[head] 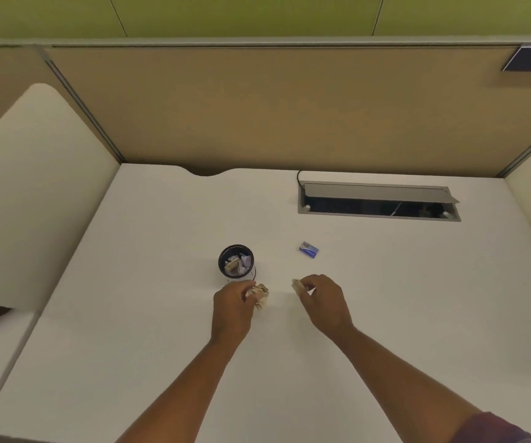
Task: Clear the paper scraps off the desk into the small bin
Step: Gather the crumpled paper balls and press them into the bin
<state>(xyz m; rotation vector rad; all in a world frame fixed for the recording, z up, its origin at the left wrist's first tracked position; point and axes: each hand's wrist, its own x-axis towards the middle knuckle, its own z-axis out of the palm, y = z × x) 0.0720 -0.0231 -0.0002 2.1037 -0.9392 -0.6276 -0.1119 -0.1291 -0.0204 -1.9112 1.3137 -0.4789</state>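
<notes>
Left hand point(233, 302) clenched around crumpled paper point(260, 294) beside small bin point(236, 265); right hand point(323, 300) pinching paper scrap point(297, 286) above desk point(162, 314).

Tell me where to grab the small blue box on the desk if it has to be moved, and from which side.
Take the small blue box across its two long sides, coming from above. It lies flat and skewed on the desk, with clear space all around. The right hand is nearer, but it is closed on a paper scrap, so I would drop that first.

Soft, even indoor light — mildly blurred throughout.
Faint shadows on the counter point(162, 314); wide-angle bending at the edges — no glare.
</notes>
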